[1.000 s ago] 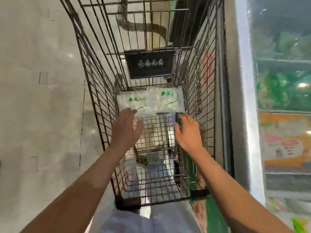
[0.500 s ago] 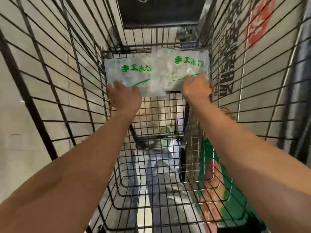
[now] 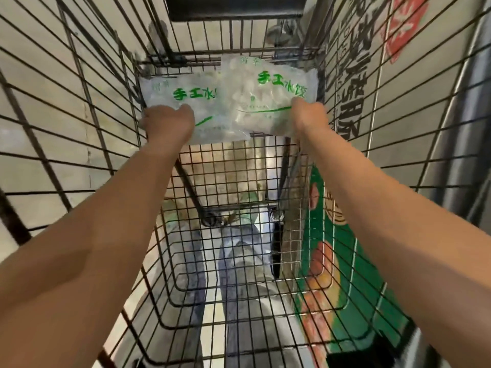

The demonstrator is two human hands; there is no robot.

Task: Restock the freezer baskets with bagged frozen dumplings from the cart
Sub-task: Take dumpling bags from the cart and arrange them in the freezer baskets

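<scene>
Two clear bags of frozen dumplings with green lettering lie side by side at the far end of the wire cart [image 3: 87, 134]. My left hand [image 3: 168, 123] grips the near edge of the left bag [image 3: 186, 102]. My right hand [image 3: 309, 116] grips the near right corner of the right bag [image 3: 271, 91], which partly overlaps the left one and looks slightly raised. Both arms reach deep into the cart. The fingers of both hands are hidden under the bags.
The cart's wire walls close in on both sides and its mesh floor [image 3: 239, 181] lies below my arms. A green printed panel [image 3: 345, 274] shows through the right wall. A dark sign [image 3: 233, 7] hangs on the cart's far end. The freezer baskets are out of view.
My hands reached from the middle of the cart to the two bags and took hold of their near edges. The right bag now sits a little higher than before.
</scene>
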